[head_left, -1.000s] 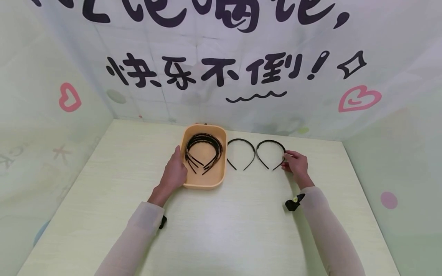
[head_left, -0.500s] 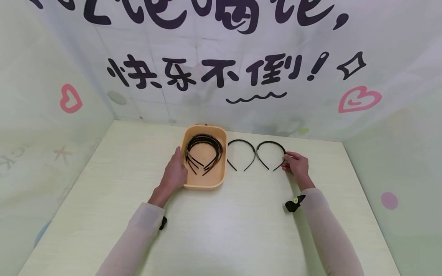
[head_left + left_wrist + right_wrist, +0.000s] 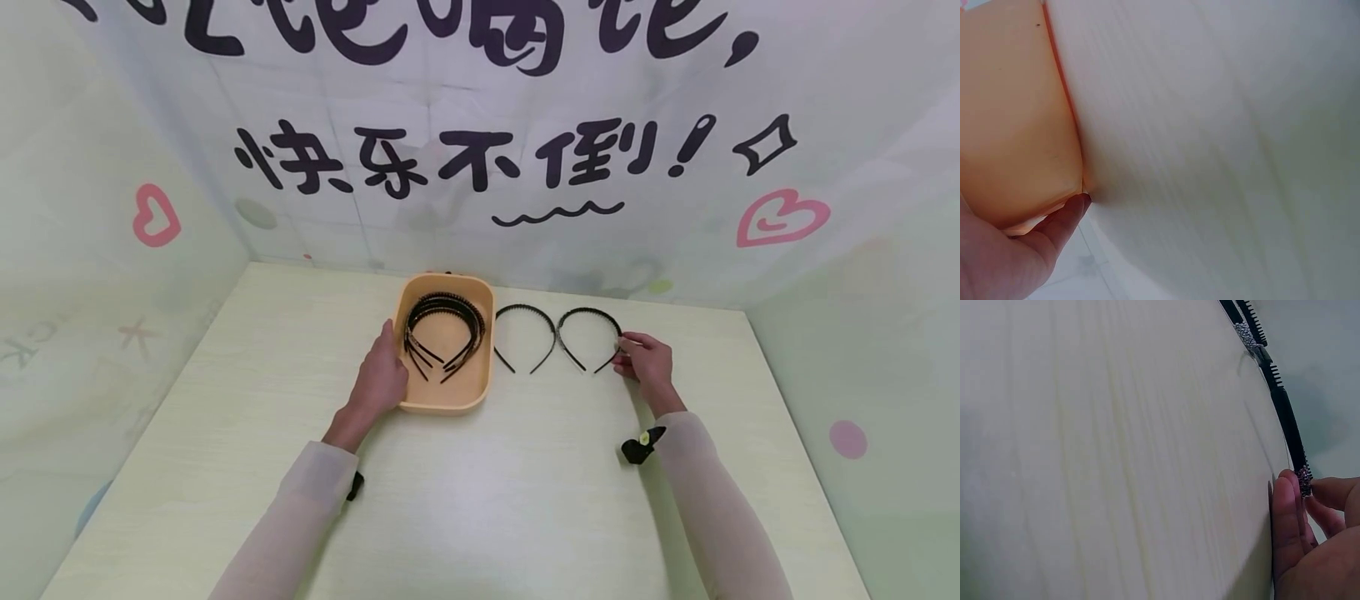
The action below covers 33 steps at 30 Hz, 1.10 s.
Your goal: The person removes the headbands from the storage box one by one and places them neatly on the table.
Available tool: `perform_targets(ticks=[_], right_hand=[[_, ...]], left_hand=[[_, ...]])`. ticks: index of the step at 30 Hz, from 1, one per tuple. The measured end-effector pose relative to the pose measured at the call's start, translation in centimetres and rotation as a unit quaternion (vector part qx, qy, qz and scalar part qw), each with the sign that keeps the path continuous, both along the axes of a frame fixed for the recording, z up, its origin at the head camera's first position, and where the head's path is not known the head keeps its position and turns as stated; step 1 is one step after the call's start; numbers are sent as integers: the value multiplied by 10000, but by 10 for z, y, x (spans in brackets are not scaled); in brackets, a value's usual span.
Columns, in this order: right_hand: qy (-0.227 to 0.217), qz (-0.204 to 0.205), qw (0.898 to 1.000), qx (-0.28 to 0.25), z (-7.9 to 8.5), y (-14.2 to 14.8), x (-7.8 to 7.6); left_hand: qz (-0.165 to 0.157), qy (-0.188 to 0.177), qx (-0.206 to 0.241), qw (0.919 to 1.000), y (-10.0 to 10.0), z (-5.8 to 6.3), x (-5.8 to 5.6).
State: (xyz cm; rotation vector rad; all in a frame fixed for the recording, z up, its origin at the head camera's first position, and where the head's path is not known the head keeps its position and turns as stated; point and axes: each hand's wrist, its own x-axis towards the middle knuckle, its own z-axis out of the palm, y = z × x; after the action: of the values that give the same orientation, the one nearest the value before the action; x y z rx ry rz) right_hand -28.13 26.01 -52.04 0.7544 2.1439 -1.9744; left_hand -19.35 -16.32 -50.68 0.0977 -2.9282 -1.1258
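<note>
An orange plastic bin (image 3: 450, 396) stands toward the back of the table, with several black toothed headbands (image 3: 471, 321) nested inside. My left hand (image 3: 381, 371) grips the bin's left side; the left wrist view shows the fingers at the outer wall of the bin (image 3: 1016, 112). Right of the bin lies one black headband (image 3: 552, 333), its left arm partly covered by the bin. Beside it is a second headband (image 3: 588, 311), whose right arm my right hand (image 3: 647, 362) pinches. In the right wrist view, thumb and fingers close round a sparkly patch of this headband (image 3: 1291, 425).
The pale wooden table (image 3: 480, 508) meets a printed white cloth backdrop (image 3: 420, 225) just behind the bin. Cloth side walls (image 3: 885, 350) rise along the left and right edges. A small dark object (image 3: 447, 272) peeks from behind the bin's back rim.
</note>
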Motion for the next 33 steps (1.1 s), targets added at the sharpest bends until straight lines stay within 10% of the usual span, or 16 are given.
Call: perform_targets(ticks=[33], right_hand=[[-6, -148, 9999, -31, 2, -1, 3]], left_hand=[[7, 27, 74, 10000, 0, 2, 1]])
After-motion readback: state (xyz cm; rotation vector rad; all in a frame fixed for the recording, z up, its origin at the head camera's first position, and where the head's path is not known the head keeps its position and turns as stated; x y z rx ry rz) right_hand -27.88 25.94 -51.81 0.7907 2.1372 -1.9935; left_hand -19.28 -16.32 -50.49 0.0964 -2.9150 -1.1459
